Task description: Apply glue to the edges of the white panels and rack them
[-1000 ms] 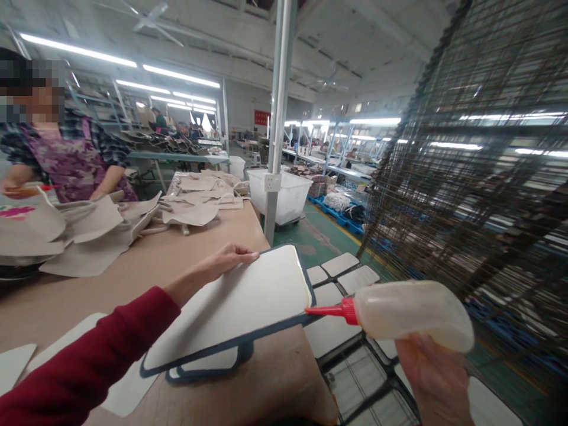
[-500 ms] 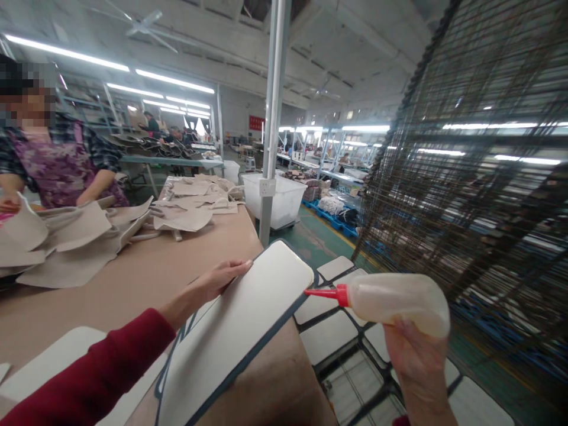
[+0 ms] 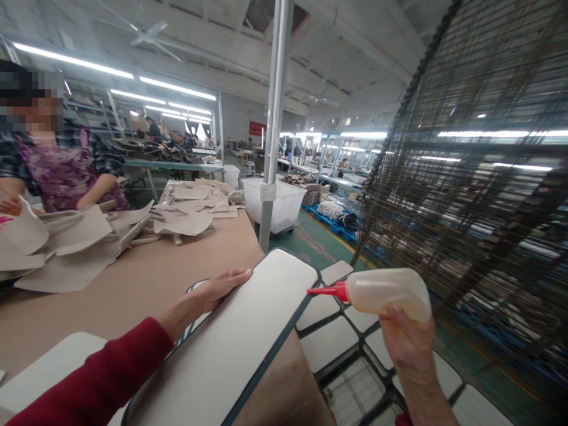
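Note:
A white panel with rounded corners and a dark edge strip (image 3: pixel 248 319) is tilted up over the near table edge. My left hand (image 3: pixel 224 287) grips its left long side, thumb on the white face and the other fingers hidden. In my right hand (image 3: pixel 410 340) lies a squeeze bottle (image 3: pixel 390 293) of cloudy plastic, part filled with yellowish liquid. Its red nozzle (image 3: pixel 326 290) points left, with the tip at or very near the panel's upper right edge; I cannot tell whether they touch. Another white panel (image 3: pixel 53 367) lies on the table at lower left.
Beige fabric pieces (image 3: pixel 80 248) are heaped on the brown table (image 3: pixel 213 248). Behind them stands a co-worker in a patterned apron (image 3: pixel 62 168). A metal post (image 3: pixel 268 136) and white bin (image 3: pixel 288 204) stand beyond. White panels fill a rack (image 3: pixel 331 343) below right; a wire rack (image 3: pixel 479 177) rises behind.
The panel has slid slightly, its lower end now reaching further right. My right hand and the bottle have moved a little left, the nozzle staying by the panel's edge.

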`<state>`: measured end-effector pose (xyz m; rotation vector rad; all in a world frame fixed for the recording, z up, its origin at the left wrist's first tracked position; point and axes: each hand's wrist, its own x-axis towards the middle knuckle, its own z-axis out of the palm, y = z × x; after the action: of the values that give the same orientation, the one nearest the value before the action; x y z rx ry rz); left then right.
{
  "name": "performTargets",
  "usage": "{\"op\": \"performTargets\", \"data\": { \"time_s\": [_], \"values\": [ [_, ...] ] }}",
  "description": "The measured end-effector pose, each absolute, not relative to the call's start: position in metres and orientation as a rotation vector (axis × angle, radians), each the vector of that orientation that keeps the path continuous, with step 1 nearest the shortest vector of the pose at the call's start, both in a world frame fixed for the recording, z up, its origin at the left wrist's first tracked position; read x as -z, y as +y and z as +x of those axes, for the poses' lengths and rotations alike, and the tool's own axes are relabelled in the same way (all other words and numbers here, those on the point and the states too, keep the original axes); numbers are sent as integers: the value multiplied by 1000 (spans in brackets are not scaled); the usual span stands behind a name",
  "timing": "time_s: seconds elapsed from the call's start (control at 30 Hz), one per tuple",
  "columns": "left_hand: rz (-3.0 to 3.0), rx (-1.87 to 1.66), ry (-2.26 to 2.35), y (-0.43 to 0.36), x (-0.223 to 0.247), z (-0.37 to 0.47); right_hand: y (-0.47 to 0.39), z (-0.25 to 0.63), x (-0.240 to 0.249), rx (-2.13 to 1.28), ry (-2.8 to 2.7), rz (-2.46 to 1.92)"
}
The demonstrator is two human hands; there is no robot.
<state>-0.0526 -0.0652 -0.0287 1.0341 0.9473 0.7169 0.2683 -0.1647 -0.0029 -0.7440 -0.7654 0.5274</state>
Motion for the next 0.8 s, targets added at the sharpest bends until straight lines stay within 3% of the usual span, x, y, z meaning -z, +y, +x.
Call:
{"op": "performTargets", "data": {
  "time_s": [0.8],
  "values": [
    [963,-772,898,-68,26,-48,-170,252,5,-606,-788,-709]
  ]
}}
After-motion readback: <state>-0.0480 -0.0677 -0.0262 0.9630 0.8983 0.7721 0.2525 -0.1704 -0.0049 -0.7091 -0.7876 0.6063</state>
